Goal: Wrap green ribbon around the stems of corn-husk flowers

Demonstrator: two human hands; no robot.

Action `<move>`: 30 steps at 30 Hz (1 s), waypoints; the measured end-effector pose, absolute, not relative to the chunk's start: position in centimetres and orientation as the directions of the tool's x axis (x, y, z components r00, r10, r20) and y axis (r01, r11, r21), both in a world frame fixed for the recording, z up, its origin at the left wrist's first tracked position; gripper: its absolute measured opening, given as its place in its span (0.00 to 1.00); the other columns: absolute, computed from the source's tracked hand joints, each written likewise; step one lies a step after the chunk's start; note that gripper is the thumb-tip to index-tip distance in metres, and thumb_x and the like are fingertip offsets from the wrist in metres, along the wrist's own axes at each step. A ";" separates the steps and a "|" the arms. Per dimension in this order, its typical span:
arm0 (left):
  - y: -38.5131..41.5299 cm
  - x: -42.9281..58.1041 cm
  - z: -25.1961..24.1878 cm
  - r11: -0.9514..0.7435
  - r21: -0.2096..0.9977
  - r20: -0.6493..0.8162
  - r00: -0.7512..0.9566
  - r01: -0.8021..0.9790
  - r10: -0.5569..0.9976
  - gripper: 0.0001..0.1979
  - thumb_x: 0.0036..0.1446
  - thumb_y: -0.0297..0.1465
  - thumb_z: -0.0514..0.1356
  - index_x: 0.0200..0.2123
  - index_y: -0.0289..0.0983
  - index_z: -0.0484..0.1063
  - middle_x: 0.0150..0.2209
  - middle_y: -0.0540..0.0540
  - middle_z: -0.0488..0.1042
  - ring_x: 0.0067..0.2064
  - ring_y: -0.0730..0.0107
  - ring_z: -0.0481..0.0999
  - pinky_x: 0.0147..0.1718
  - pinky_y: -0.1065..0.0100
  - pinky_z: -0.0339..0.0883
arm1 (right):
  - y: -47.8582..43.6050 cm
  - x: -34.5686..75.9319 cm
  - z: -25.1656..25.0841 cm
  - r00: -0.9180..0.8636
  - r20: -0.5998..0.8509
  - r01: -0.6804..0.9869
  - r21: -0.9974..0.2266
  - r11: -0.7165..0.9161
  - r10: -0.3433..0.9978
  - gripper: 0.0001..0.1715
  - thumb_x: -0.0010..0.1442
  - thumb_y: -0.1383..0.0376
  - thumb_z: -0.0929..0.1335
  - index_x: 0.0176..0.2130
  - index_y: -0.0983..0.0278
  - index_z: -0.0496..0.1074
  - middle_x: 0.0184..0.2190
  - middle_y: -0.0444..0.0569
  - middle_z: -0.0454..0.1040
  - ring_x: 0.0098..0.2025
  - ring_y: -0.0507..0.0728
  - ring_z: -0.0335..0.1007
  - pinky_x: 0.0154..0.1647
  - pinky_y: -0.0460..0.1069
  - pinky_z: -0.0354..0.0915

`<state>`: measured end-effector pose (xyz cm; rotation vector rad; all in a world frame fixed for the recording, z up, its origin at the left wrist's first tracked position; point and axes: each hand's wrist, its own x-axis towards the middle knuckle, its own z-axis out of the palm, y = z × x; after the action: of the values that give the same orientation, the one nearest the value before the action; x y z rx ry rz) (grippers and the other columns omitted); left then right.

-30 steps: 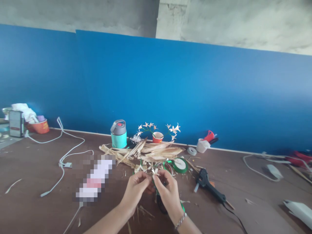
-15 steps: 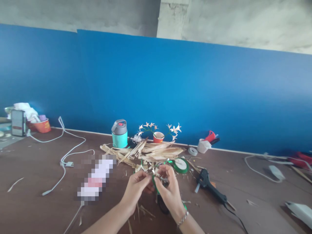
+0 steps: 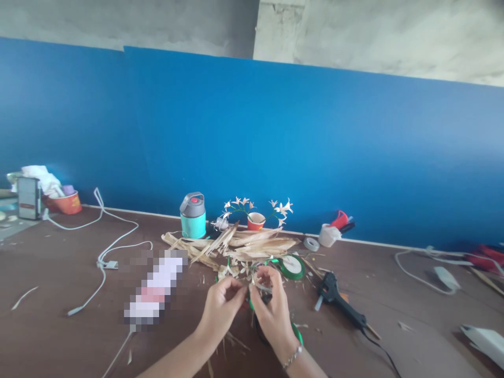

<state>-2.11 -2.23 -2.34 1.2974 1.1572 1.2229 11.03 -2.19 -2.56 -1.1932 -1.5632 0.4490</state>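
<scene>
Near the front of the table, my left hand [image 3: 221, 307] and my right hand [image 3: 274, 307] meet fingertip to fingertip. A small white husk flower [image 3: 246, 270] shows just beyond the fingertips, and my right thumb and forefinger pinch at its base. A bit of green tape [image 3: 251, 303] hangs below that pinch. The left thumb and forefinger are also pressed together; what lies between them is too small to make out. Beyond the hands lie dried corn husks [image 3: 263, 245] and a roll of green tape [image 3: 292, 266]. Dark-handled scissors seem partly hidden under my right hand.
White flower sprays [image 3: 282, 209] lean from an orange paper cup [image 3: 256, 222]. A teal flask [image 3: 193, 216] stands to its left. A black glue gun [image 3: 338, 300] with its cord lies right of my hands. White cables [image 3: 114, 247] cross the left side; husk scraps are scattered about.
My fingertips have shifted slightly, and the flower between them has turned and moved a little left. Less of the green tape shows at the fingertips. The table's things stay put.
</scene>
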 end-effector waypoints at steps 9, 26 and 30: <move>-2.6 -2.1 -2.1 -0.182 0.979 0.180 0.029 0.095 0.983 0.08 0.50 0.34 0.59 0.24 0.36 0.71 0.23 0.48 0.73 0.27 0.67 0.72 0.28 0.72 0.65 | -2.4 11.0 -2.4 0.067 0.541 0.485 -0.752 0.447 0.838 0.13 0.55 0.68 0.63 0.42 0.62 0.61 0.35 0.49 0.68 0.36 0.56 0.64 0.39 0.52 0.63; -3.0 -2.4 -2.3 -0.394 0.869 0.396 0.055 0.298 0.916 0.05 0.53 0.31 0.57 0.28 0.39 0.72 0.26 0.47 0.74 0.28 0.69 0.72 0.30 0.73 0.65 | -2.5 11.0 -2.2 0.059 0.517 0.432 -0.785 0.445 0.854 0.12 0.56 0.67 0.62 0.42 0.62 0.61 0.36 0.49 0.67 0.38 0.56 0.64 0.41 0.51 0.62; -2.9 -2.4 -2.5 -0.536 0.776 0.539 0.090 0.333 0.837 0.07 0.54 0.27 0.55 0.32 0.40 0.73 0.30 0.46 0.76 0.31 0.68 0.74 0.34 0.72 0.66 | -2.5 11.0 -2.5 0.056 0.506 0.412 -0.797 0.442 0.861 0.11 0.57 0.66 0.62 0.42 0.62 0.60 0.36 0.49 0.66 0.39 0.56 0.63 0.42 0.52 0.62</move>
<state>-2.44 -2.86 -2.47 1.9137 1.1475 1.4489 10.99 -2.47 -2.46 -1.1551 -1.5565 0.4929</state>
